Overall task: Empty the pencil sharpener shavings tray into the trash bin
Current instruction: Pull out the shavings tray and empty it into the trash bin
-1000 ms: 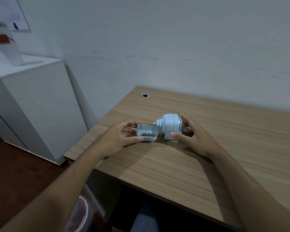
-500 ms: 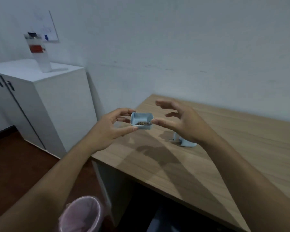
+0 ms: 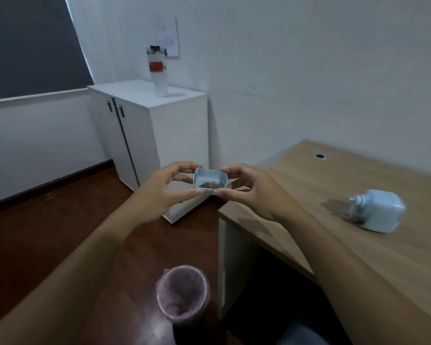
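Now the right hand (image 3: 249,190) has joined the left hand (image 3: 164,192) on the shavings tray (image 3: 210,181).
Both hands pinch it, away from the desk (image 3: 358,245) edge; trash bin (image 3: 182,292) stands on the floor below.

Both bare forearms reach forward, hands raised side by side — the left hand (image 3: 163,192) and right hand (image 3: 253,191) each pinch the shavings tray (image 3: 210,181) between thumb and curled fingers.

No legible text or labels anywhere

Sharpener (image 3: 376,210) blurred — wall paper (image 3: 168,37) print unreadable.
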Motion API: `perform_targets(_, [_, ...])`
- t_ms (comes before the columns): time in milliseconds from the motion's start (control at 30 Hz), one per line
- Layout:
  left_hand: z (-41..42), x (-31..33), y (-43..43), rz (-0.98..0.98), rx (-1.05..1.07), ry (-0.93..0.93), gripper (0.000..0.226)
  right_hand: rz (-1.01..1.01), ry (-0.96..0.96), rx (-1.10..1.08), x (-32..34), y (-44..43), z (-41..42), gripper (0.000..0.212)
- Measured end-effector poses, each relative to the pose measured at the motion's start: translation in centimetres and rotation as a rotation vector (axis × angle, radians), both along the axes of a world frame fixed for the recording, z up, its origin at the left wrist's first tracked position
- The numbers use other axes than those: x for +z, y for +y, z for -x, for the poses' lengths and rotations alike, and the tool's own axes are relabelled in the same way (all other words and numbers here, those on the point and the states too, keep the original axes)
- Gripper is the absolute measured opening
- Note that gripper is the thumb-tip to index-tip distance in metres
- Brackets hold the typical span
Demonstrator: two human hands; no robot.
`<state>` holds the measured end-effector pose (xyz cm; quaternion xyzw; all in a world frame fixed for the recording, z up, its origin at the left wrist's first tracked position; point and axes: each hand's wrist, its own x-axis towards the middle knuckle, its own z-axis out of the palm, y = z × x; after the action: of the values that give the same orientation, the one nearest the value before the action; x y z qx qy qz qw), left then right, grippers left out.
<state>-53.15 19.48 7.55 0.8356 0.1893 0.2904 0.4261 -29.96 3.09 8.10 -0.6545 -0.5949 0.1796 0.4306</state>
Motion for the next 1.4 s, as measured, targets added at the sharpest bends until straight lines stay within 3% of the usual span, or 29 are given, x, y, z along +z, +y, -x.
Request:
perform_targets(367, [7.2,-8.3,3.6,0.204,0.169,-0.027,0.062,0.02,0.255,0.114,-9.4,7.8,6.8,0.068])
perform_targets(733, [9.6,-22.3,3.7,0.391,0.321,0.133,0.065,0.296,0.484,0.157,-24.4,9.7,8.6,0.061])
perform_targets(967, [8.9,-30.1,2.9,0.609,0.361,0.251,0.067,0.426,0.645,0.095,-33.4,9.3,9.2,0.046])
perform_targets(1100, [8.2,-33.4,2.8,0.622,0.393,0.298,0.062,0.467,0.682,0.029,-36.7,9.2,9.5,0.034])
perform_targets(1267, [7.2,-36.9,3.2,0.715,0.449,0.361,0.057,0.558,0.816,-0.041,-39.2,9.2,9.6,0.047])
perform_targets(1400, [6.4,-38.8,3.2,0.805,0.501,0.382,0.042,0.602,0.869,-0.153,-39.9,9.4,9.9,0.038])
